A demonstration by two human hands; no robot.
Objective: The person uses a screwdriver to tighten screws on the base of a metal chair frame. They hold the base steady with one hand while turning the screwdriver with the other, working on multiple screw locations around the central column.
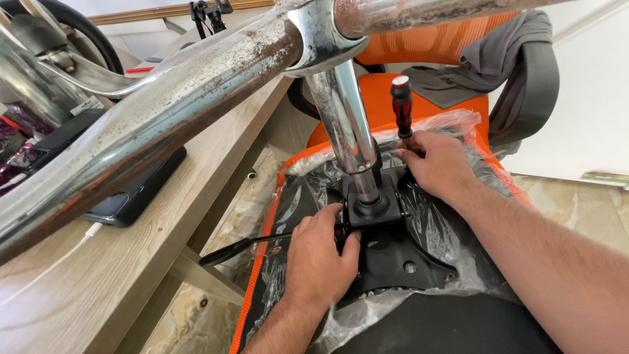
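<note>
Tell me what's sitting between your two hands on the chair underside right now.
In the head view, the black mechanism hub with the chrome gas column rising from it lies between the left hand and the right hand.

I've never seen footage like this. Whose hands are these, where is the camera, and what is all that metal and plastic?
The single picture comes from a camera worn on a person's head, looking down at their own two bare hands. An office chair lies upturned: its orange seat, wrapped in clear plastic, faces down, and the rusty chrome base with its central column sticks up toward the camera. The left hand rests on the black mounting plate beside the column. The right hand holds a screwdriver with a red and black handle upright at the plate's far edge. A black lever juts out left. On the wooden desk lies a dark phone with a white cable.
</note>
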